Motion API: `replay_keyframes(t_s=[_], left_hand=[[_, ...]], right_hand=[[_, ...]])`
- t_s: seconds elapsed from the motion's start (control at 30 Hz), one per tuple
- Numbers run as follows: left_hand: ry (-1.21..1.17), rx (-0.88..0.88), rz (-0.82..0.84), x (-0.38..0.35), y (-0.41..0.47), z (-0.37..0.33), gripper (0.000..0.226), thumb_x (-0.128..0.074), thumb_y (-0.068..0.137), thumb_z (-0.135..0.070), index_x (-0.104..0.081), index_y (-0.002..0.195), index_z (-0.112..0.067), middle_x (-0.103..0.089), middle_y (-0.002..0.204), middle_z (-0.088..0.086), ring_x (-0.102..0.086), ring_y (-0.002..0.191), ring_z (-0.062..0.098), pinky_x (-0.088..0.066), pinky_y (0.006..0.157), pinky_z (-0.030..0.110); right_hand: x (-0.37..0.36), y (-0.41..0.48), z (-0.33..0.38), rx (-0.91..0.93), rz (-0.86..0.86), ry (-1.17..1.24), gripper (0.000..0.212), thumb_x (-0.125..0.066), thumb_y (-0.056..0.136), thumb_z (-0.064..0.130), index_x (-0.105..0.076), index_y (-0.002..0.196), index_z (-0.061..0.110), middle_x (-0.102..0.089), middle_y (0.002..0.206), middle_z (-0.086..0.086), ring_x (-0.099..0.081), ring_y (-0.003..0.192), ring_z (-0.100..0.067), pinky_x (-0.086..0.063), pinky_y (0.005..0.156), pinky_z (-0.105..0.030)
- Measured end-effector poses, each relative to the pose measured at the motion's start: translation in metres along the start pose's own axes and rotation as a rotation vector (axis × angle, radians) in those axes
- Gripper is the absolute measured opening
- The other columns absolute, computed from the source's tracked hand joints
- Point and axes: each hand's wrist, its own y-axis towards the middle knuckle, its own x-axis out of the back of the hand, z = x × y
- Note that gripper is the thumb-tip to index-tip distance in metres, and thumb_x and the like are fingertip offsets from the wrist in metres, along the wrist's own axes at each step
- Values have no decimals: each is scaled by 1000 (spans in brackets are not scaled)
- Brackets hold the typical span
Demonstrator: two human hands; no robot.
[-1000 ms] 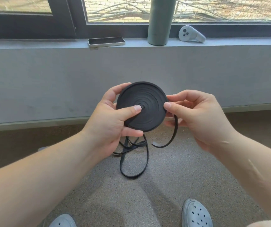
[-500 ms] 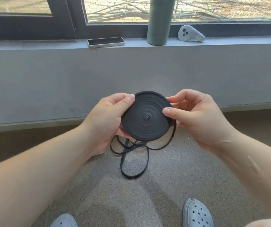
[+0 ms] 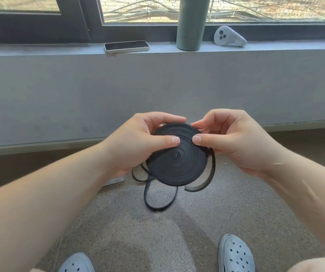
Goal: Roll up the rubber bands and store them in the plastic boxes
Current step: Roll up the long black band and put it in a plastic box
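A black rubber band wound into a flat spiral disc is held in the air between both hands. My left hand grips its left side, thumb pressed on the face and fingers behind and over the top edge. My right hand pinches the upper right rim, thumb on the face. The loose tail curves down from the right side of the disc, and further loops hang below. A small corner of a pale box shows under my left wrist; most of it is hidden.
The floor is speckled grey. My two grey clogs are at the bottom edge. A low grey wall runs across ahead, with a sill carrying a phone, a green bottle and a white controller.
The disc has come lower and tilted flatter toward me. My left thumb went back onto its face and my left fingers now reach over the top. The loose tail has swung out to the lower right.
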Motion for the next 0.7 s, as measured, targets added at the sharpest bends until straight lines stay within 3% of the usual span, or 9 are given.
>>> replay_keyframes(t_s=[0.1, 0.17, 0.23, 0.33, 0.47, 0.63, 0.7], left_hand=[[-62, -1, -55, 0, 0, 2, 38, -66, 88, 8, -70, 119, -13, -77, 106, 8, -73, 96, 21, -59, 83, 31], [-101, 7, -79, 2, 0, 4, 40, -66, 87, 9, -70, 119, -14, -77, 104, 8, -73, 95, 22, -60, 82, 32], [-128, 17, -86, 3, -1, 4, 43, -65, 87, 11, -70, 119, -17, -77, 98, 8, -73, 91, 23, -60, 82, 32], [-149, 23, -92, 3, -1, 5, 43, -64, 86, 12, -72, 115, -18, -77, 93, 8, -73, 87, 22, -60, 80, 32], [-209, 20, -125, 2, -2, 3, 38, -63, 86, 13, -73, 111, -15, -77, 90, 5, -72, 82, 17, -59, 74, 27], [-302, -16, -192, -5, -1, 4, 36, -63, 87, 12, -72, 110, -13, -76, 93, 6, -72, 83, 18, -59, 75, 27], [-346, -28, -249, -9, -1, 6, 35, -63, 87, 11, -72, 110, -13, -76, 96, 8, -73, 85, 19, -59, 75, 28]], right_hand=[[0, 1, 0, -5, -13, -43, 14, -74, 82, -2, -72, 93, 5, -75, 75, -6, -71, 68, -14, -54, 59, -21], [4, 2, 1, -22, -18, -85, 15, -74, 83, 0, -74, 97, 5, -77, 80, -10, -74, 72, -22, -61, 63, -30], [9, 2, 4, -35, -21, -92, 13, -74, 82, -1, -74, 95, 4, -77, 83, -17, -75, 75, -32, -64, 68, -37], [13, 2, 8, -28, -23, -119, 6, -73, 83, -4, -72, 89, -3, -74, 80, -24, -74, 72, -36, -63, 65, -36], [16, 2, 10, -32, -30, -138, 7, -72, 84, -5, -70, 89, -9, -73, 79, -26, -73, 69, -32, -62, 62, -32], [3, -1, 2, -41, -70, -59, 3, -70, 87, -1, -69, 86, -3, -76, 80, -16, -73, 69, -24, -64, 66, -39], [-3, -3, -1, -43, -112, 14, 3, -66, 91, -1, -70, 90, -1, -75, 76, -9, -71, 66, -18, -62, 62, -36]])
